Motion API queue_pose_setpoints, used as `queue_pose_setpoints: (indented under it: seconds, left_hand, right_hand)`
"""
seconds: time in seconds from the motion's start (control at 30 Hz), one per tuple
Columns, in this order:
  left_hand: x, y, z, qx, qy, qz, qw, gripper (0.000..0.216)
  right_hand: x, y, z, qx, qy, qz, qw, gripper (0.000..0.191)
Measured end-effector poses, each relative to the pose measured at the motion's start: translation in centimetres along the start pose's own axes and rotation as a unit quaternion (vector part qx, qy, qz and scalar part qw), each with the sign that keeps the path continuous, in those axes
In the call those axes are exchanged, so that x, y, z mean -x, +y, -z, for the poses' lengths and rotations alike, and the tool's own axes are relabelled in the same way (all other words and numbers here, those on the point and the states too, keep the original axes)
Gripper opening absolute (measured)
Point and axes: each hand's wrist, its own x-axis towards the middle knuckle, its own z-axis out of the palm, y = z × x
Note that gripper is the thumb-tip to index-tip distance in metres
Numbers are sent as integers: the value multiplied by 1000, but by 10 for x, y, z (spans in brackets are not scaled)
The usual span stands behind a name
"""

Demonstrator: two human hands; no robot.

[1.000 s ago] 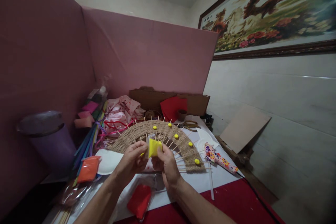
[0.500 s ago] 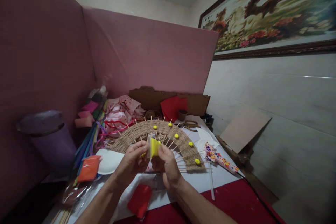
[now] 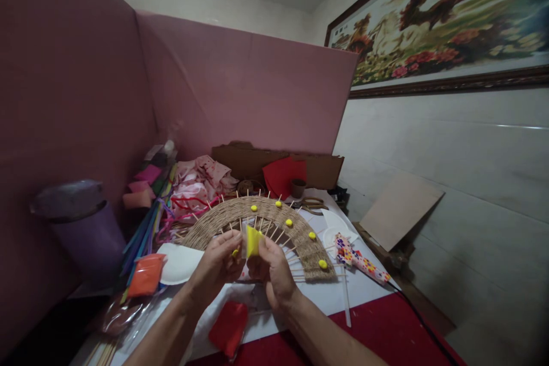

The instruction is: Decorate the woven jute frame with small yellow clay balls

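Observation:
Both my hands are raised over the table in front of a woven twine fan (image 3: 223,217), a half-round of jute wound over thin wooden sticks with yellow dots (image 3: 311,235) along its right side. My right hand (image 3: 271,270) pinches a small packet of yellow clay (image 3: 253,240). My left hand (image 3: 217,266) is closed beside it, fingertips pinching a tiny yellow bit (image 3: 234,252) right next to the packet.
A red clay packet (image 3: 229,326) and an orange one (image 3: 146,274) lie near me. A patterned glue gun (image 3: 360,260) with its cord lies right; scissors (image 3: 311,203), a white paper plate (image 3: 180,263), pipe cleaners, pink cloth and cardboard sit behind. A purple bin (image 3: 81,223) stands left.
The yellow packet has turned narrower between my fingers and my hands have drawn slightly closer together. Everything on the table stays put.

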Motion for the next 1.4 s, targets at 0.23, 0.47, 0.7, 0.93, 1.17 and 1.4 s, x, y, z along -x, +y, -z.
queue_pose_setpoints:
  seconds: [0.23, 0.47, 0.7, 0.93, 1.17, 1.4]
  left_hand:
    - [0, 0, 0, -2, -16, -9, 1000, 29]
    - [-1, -1, 3, -8, -22, -12, 1000, 25]
    - [0, -1, 2, -12, -13, -4, 1000, 20]
    - [-1, -2, 4, -7, -46, -16, 999, 19]
    - [1, 0, 2, 3, -57, -18, 998, 20]
    - [-1, -1, 2, -13, -33, -22, 999, 26]
  right_hand:
    - [1, 0, -1, 1, -1, 2, 1000, 35]
    - [0, 0, -1, 10, -1, -6, 1000, 33]
    - [0, 1, 0, 14, -2, -1, 1000, 32]
    - [1, 0, 0, -9, -15, -13, 1000, 26]
    - [0, -1, -2, -30, -27, -12, 999, 25]
    - [-1, 2, -1, -18, -28, -13, 999, 31]
